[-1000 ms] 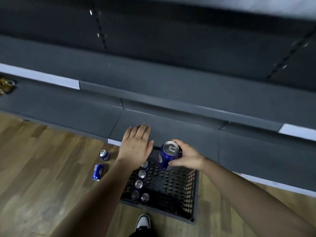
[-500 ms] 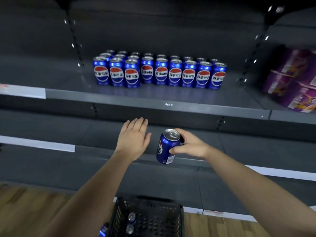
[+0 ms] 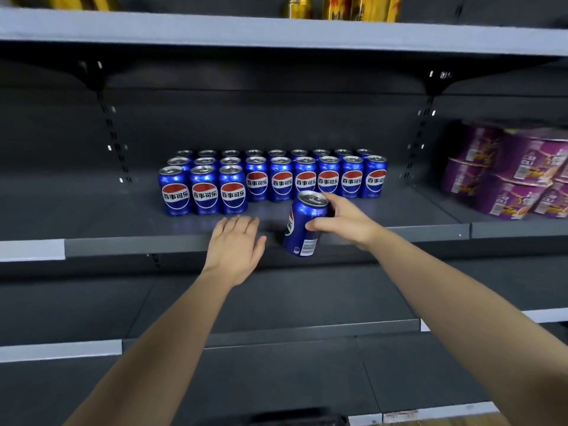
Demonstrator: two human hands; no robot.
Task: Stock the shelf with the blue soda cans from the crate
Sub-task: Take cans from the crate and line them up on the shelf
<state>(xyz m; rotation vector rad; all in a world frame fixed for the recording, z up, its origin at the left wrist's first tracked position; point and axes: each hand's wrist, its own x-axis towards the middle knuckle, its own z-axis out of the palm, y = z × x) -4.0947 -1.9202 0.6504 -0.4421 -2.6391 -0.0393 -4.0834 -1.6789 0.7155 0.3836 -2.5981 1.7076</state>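
blue can (image 3: 299,216) in right hand (image 3: 347,221) now higher, level with the shelf edge (image 3: 153,245)

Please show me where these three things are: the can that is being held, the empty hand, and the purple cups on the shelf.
held can (image 3: 305,212), head view, on its blue side below the rim.
left hand (image 3: 235,250), head view, on the back of the hand.
purple cups (image 3: 528,158), head view, on the side of an upper cup.

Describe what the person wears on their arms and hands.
Nothing worn shows. The left forearm and right forearm are bare to the frame's edge, no sleeve in view. The left hand and right hand have no gloves, and no ring, watch or wristband is visible.
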